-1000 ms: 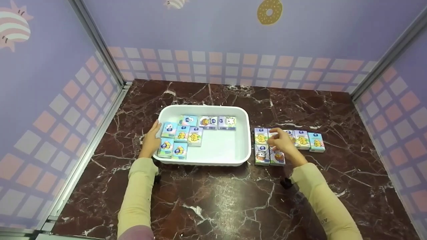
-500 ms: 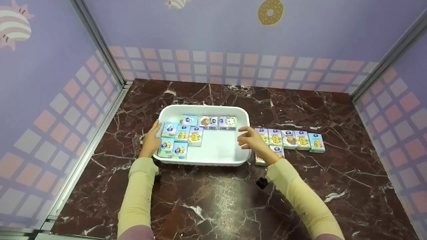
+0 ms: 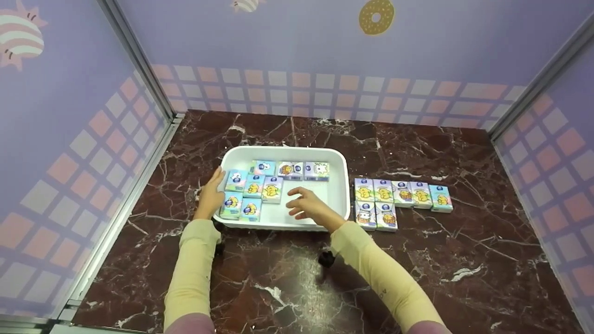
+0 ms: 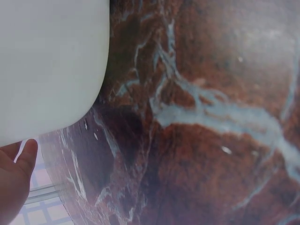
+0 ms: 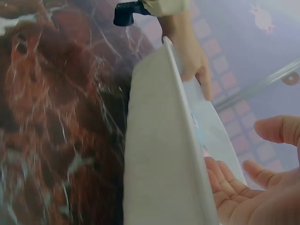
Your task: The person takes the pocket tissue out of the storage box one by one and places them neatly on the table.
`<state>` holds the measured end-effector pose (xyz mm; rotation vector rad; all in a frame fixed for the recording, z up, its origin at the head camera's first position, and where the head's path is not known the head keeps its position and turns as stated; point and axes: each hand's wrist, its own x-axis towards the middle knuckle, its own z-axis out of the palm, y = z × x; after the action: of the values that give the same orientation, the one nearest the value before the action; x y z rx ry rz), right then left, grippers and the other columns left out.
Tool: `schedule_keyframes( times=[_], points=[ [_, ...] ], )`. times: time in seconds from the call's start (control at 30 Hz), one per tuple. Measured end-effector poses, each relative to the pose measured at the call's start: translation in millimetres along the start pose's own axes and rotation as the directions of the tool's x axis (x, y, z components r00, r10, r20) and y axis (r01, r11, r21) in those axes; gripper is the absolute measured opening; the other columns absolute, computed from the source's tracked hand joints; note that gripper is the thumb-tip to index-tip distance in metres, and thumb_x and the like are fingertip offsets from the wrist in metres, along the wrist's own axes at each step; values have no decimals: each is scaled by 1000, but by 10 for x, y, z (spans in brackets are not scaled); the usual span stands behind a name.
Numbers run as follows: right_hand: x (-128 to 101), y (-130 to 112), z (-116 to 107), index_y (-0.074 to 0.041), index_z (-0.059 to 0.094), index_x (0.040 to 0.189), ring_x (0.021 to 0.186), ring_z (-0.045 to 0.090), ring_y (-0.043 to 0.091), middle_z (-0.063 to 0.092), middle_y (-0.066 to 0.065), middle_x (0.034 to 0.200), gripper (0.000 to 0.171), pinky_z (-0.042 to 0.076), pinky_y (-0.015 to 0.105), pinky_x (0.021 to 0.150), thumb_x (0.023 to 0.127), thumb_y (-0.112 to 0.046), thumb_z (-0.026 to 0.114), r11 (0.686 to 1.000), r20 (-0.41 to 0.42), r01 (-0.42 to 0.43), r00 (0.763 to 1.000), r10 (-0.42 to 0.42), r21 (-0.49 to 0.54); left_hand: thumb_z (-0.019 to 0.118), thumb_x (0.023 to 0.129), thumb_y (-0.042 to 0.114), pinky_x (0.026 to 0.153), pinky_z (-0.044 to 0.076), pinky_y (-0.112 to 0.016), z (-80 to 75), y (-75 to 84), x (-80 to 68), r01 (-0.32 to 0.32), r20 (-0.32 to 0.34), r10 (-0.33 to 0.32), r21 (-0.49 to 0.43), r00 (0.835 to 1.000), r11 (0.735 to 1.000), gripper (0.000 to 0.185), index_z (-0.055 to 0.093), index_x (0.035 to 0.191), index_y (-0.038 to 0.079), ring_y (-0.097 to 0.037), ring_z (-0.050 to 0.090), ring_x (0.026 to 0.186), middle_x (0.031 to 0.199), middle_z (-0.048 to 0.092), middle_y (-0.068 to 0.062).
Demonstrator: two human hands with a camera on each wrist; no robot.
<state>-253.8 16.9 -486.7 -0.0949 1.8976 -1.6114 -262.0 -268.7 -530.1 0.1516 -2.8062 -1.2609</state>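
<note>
A white tray stands on the marble table and holds several small printed tissue packs at its left, plus a row along its far wall. My left hand rests with straight fingers against the tray's left rim; its thumb shows beside the tray's outer wall. My right hand hovers open and empty over the bare right half of the tray, palm just inside the rim. Several more packs lie in two rows on the table right of the tray.
The dark marble table is walled in by purple patterned panels at the left, back and right. Metal frame posts stand at the back corners. Bare marble lies in front of the tray and behind it.
My right hand has moved left from the packs on the table, across the tray's right rim, to above the tray's floor, holding nothing. The left hand and the tray have stayed put.
</note>
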Motion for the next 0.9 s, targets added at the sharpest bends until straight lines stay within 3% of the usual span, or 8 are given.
schedule_keyframes(
  times=[0.1, 0.17, 0.27, 0.47, 0.6, 0.67, 0.77, 0.9],
  points=[
    [86, 22, 103, -3, 39, 126, 75, 61, 20, 55, 20, 109, 49, 51, 30, 66, 80, -12, 56, 1000, 28, -26, 999, 26, -5, 38, 70, -14, 59, 37, -26, 0, 3, -2, 0, -10, 0, 13, 1000, 1000, 70, 28, 138, 4, -27, 35, 122, 148, 17, -5],
    [122, 27, 167, -3, 39, 126, 83, 62, 26, 54, 20, 112, 50, 51, 30, 66, 80, -14, 56, 999, 45, -40, 998, 40, 0, 38, 70, -13, 73, 40, -32, 0, 4, -4, 0, -14, 0, 15, 1000, 1000, 70, 29, 138, 4, -28, 29, 129, 148, 17, -5],
    [168, 41, 250, -4, 38, 127, 93, 60, 32, 54, 18, 113, 52, 51, 31, 69, 79, -15, 57, 998, 63, -59, 996, 58, 17, 38, 70, -13, 89, 34, -39, 5, 2, -3, -1, -20, 2, 21, 1000, 1000, 70, 29, 137, 3, -29, 21, 133, 148, 18, -5],
    [275, 76, 378, -2, 37, 127, 94, 60, 32, 53, 19, 114, 51, 50, 33, 76, 80, -14, 56, 992, 90, -83, 993, 75, 91, 37, 70, -12, 75, 36, -34, 14, 13, -5, -2, -23, 2, 16, 1000, 1000, 69, 29, 137, 3, -27, 25, 131, 148, 19, -4],
    [356, 92, 440, -2, 37, 125, 91, 60, 31, 55, 15, 101, 48, 50, 35, 78, 82, -12, 55, 977, 103, -110, 990, 93, 181, 37, 70, -12, 92, 33, -37, 12, 17, -3, 4, -23, -4, 2, 1000, 1000, 69, 29, 137, 3, -26, 18, 134, 148, 18, -4],
    [395, 103, 468, -2, 38, 123, 87, 61, 29, 55, 13, 93, 45, 50, 36, 79, 82, -11, 55, 966, 111, -129, 988, 106, 224, 37, 70, -13, 94, 32, -38, 11, 11, -3, 9, -18, -9, -5, 1000, 1000, 69, 28, 138, 3, -25, 16, 135, 148, 18, -4],
    [439, 108, 505, -3, 42, 117, 81, 61, 27, 56, 13, 89, 38, 50, 37, 81, 82, -11, 55, 952, 117, -152, 985, 125, 266, 37, 71, -13, 85, 35, -35, 9, 6, -3, 11, -17, -11, 5, 1000, 1000, 69, 28, 138, 3, -25, 22, 133, 148, 18, -4],
    [481, 105, 546, -6, 43, 115, 78, 60, 24, 56, 18, 99, 37, 49, 37, 83, 82, -12, 56, 946, 126, -179, 981, 150, 269, 38, 70, -13, 73, 36, -31, 2, 10, -3, 12, -26, -11, 19, 1000, 1000, 70, 29, 137, 4, -26, 33, 124, 148, 20, -4]
  ],
)
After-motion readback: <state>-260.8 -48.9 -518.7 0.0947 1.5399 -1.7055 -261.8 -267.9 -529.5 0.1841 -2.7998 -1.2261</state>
